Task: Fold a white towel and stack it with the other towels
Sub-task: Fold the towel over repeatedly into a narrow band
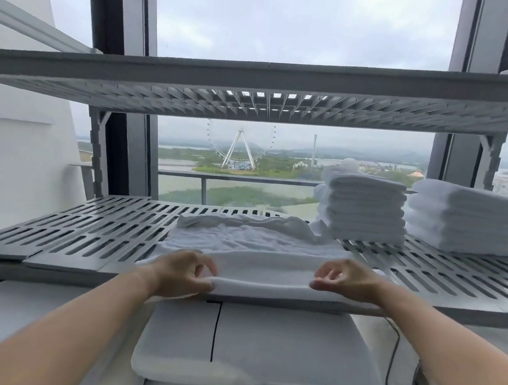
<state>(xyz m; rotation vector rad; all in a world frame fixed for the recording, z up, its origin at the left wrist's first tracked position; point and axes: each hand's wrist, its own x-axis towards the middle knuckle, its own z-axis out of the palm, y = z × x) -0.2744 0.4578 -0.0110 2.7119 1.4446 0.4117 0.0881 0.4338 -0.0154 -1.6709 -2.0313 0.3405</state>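
The upper shelf [256,79] roofs the slatted shelf [74,232], so a hand enters from the front, beneath it. Left of the white towel [251,241], open slats run back to the corner post [96,154]. On the right, the inner stack of folded towels [363,208] seems to touch the towel's far corner. The outer stack [468,220] stands just beside it, a narrow gap between. Room shows above both stacks.

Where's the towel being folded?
Head view: the towel lies centre on the shelf, left of the stacks, left hand and right hand pinching its near edge.
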